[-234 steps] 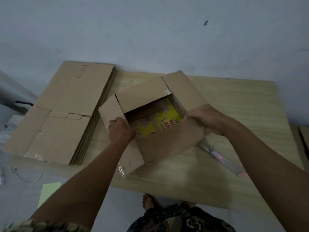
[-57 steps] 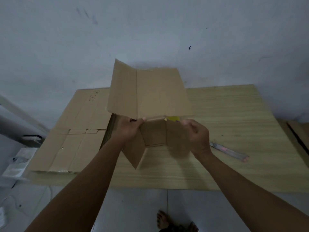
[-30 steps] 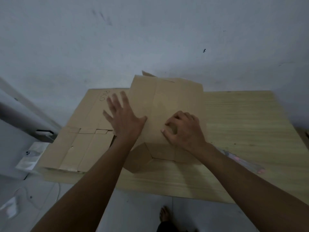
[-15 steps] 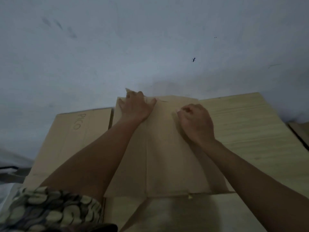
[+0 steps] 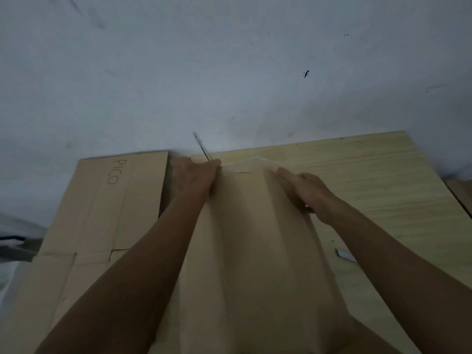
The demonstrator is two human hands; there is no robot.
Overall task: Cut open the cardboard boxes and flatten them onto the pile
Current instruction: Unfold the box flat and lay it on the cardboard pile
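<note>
**Box collapsed, far edge being pressed flat**

Wooden desk (image 5: 383, 180) against a pale wall (image 5: 229, 60); we now see the cardboard box (image 5: 255, 251) lying as a flat sheet down the desk's middle, where two seconds back it stood upright between the hands. Both arms have reached out to its far edge near the desk's back edge. Left hand (image 5: 194, 175) sits on the far left corner; whether it grips or just presses, we cannot tell, blur is heavy. Right hand (image 5: 304, 187) presses the sheet near its far right corner with fingers curled; a grip we cannot confirm. Pile (image 5: 102, 213) of flattened boxes lies at the desk's left edge, just beside the sheet. We judge flattening nearly done; moving it onto the pile remains. Something small and grey (image 5: 344, 254) lies on the desk right of the sheet.
</note>
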